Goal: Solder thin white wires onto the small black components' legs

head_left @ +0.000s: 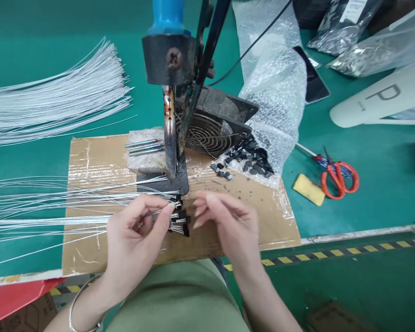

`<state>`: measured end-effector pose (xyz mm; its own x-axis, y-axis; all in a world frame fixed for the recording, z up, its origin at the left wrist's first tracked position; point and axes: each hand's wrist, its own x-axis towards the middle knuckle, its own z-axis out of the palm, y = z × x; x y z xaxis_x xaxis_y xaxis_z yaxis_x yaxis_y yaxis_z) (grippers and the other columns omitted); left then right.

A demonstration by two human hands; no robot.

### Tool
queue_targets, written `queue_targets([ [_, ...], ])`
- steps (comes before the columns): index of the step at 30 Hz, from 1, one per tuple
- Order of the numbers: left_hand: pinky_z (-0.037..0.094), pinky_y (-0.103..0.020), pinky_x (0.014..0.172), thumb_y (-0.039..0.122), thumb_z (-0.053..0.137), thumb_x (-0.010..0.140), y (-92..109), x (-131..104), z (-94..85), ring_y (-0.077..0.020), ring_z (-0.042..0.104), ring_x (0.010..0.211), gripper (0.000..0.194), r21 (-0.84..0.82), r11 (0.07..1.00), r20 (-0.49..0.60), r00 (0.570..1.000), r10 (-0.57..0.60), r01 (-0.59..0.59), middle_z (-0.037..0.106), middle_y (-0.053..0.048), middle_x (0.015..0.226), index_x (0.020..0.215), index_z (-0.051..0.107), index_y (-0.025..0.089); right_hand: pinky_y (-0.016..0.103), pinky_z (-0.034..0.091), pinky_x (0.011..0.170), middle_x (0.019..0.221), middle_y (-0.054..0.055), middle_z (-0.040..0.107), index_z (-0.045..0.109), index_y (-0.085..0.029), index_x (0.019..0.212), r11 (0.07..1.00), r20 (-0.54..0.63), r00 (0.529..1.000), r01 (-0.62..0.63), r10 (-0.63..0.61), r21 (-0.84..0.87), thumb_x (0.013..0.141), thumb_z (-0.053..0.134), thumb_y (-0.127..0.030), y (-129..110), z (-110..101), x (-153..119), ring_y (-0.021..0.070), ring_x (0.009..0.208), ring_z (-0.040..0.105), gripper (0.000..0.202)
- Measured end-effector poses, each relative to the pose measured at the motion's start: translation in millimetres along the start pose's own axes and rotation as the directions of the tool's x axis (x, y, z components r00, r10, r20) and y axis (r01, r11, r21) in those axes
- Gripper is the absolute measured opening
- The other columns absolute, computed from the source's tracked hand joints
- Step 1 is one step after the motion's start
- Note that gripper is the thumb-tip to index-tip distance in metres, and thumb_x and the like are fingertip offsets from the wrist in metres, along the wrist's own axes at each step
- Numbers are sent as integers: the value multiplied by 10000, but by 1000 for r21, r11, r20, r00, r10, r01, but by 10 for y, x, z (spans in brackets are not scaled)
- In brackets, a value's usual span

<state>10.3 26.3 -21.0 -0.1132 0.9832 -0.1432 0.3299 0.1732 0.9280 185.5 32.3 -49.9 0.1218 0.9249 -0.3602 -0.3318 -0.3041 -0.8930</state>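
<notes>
My left hand (141, 230) pinches the end of a thin white wire between thumb and index finger, over the cardboard (210, 244). Just right of it, my right hand (228, 221) is raised and blurred, its fingers apart, with nothing visible in them. Bundled white wires (86, 221) run in from the left, some ending in black connectors (185, 229) between my hands. Above the hands hangs a soldering iron (171, 152) with a blue handle, its tip pointing down. Small black parts (254, 157) are heaped at the mouth of a bubble wrap bag (276, 101).
Behind the iron sits a fan (210, 133). A large wire bundle (55, 101) lies at the upper left. Orange scissors (339, 180), a yellow sponge (309, 189) and a screwdriver (306, 150) are on the right. Further back are a phone (313, 78) and a white cup (376, 99).
</notes>
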Motion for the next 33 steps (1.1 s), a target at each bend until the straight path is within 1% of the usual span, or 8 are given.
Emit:
queue_targets([
  [2, 383, -203, 518, 242, 741, 939, 4, 9, -14, -93, 552, 606, 41, -10, 1000, 0, 1000, -12, 12, 713, 15, 743, 904, 760, 233, 322, 632, 593, 882, 49, 820, 866, -251, 936, 937, -228, 945, 160, -237, -312, 823, 871, -359, -56, -206, 136, 162, 633, 695, 156],
  [3, 384, -198, 516, 240, 745, 936, 4, 11, -19, -91, 559, 608, 27, -16, 1000, 1, 1000, -16, 16, 725, 17, 755, 916, 763, 241, 332, 619, 624, 905, 57, 812, 856, -237, 941, 851, -259, 894, 210, -367, -482, 845, 843, -354, -79, -307, 211, 170, 673, 692, 152],
  [4, 385, -193, 514, 235, 748, 932, 4, 11, -22, -88, 564, 608, 23, -23, 1000, 2, 1000, -16, 16, 731, 20, 759, 925, 767, 248, 344, 599, 657, 860, 55, 789, 849, -223, 936, 732, -228, 858, 222, -461, -644, 857, 821, -344, -96, -398, 284, 180, 701, 681, 147],
  [6, 397, -184, 523, 224, 752, 926, 4, 6, -24, -87, 580, 619, 41, -32, 999, 2, 1000, -7, 7, 735, 26, 760, 923, 773, 260, 356, 566, 681, 769, 35, 735, 832, -205, 913, 538, -94, 865, 219, -494, -814, 852, 809, -315, -116, -535, 405, 180, 680, 639, 128],
  [9, 428, -179, 558, 214, 758, 918, 7, -4, -25, -92, 615, 661, 62, -27, 1000, 5, 1000, 3, -3, 745, 25, 785, 902, 783, 269, 332, 536, 652, 759, 20, 698, 800, -192, 899, 463, -2, 883, 245, -470, -852, 849, 791, -291, -124, -618, 486, 160, 644, 603, 111],
  [14, 455, -196, 599, 229, 764, 908, 7, -3, -34, -105, 637, 698, 51, 39, 999, -7, 1000, -8, 9, 774, 1, 852, 880, 796, 258, 293, 495, 574, 664, -9, 646, 755, -185, 852, 526, -50, 930, 161, -365, -835, 837, 782, -338, -146, -615, 431, 137, 569, 569, 156],
  [20, 435, -215, 574, 253, 754, 916, -1, 10, -49, -97, 580, 624, 59, 50, 999, 4, 1000, -13, 13, 738, 9, 786, 871, 791, 246, 243, 440, 418, 589, -25, 626, 742, -188, 808, 723, -123, 977, 42, -174, -689, 823, 792, -401, -165, -579, 327, 108, 441, 531, 220],
  [33, 428, -204, 574, 252, 776, 869, 142, 34, -34, -102, 586, 636, 60, 10, 995, -35, 994, -99, 99, 723, 28, 733, 817, 768, 221, 233, 600, 518, 702, -5, 766, 840, -234, 863, 902, -92, 942, 277, -323, -330, 820, 856, -184, -108, -167, 70, 123, 529, 693, 68],
])
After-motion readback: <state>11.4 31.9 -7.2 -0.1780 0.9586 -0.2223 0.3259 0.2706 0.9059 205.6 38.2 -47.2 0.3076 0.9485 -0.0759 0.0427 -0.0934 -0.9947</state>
